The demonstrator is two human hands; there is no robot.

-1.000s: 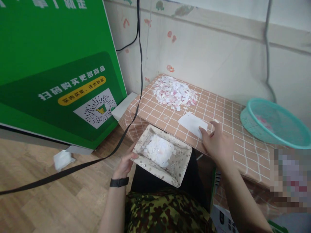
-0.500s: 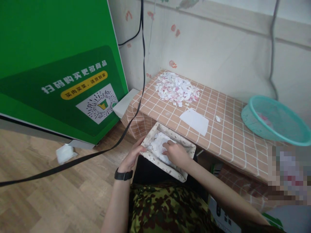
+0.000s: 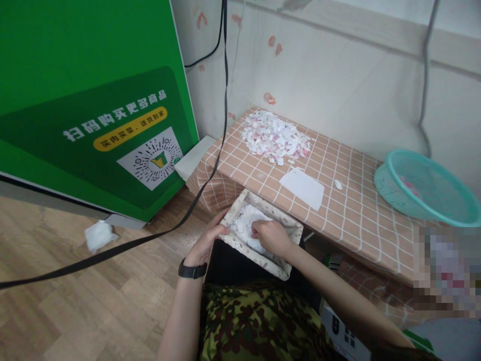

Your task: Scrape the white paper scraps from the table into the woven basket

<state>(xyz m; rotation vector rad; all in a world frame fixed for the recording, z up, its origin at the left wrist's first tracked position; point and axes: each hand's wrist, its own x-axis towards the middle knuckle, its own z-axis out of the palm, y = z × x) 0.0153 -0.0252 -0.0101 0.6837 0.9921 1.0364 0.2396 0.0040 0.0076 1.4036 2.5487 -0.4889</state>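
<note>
A pale, patterned rectangular box (image 3: 259, 258) rests over my lap, tilted beside the table's front edge. My left hand (image 3: 211, 235) grips its left end, thumb over the rim. Inside lie white paper scraps (image 3: 242, 223). My right hand (image 3: 272, 236) reaches into the box, fingers curled down into the scraps; what the fingertips pinch, if anything, is hidden. Just beyond the box, a larger white piece of paper (image 3: 302, 188) lies flat on the table. Behind it is a heap of white and pinkish paper scraps (image 3: 274, 134).
The table (image 3: 349, 215) has a brown checked cloth. A turquoise plastic basket (image 3: 424, 190) stands at its right end. On the left is a tall green cabinet (image 3: 86, 60), with a black strap (image 3: 150, 237) hanging across. A white packet (image 3: 99, 234) lies on the wooden floor.
My right hand's fingers have curled in more and dipped into the scraps. My left hand keeps its hold on the box. The view has shifted slightly.
</note>
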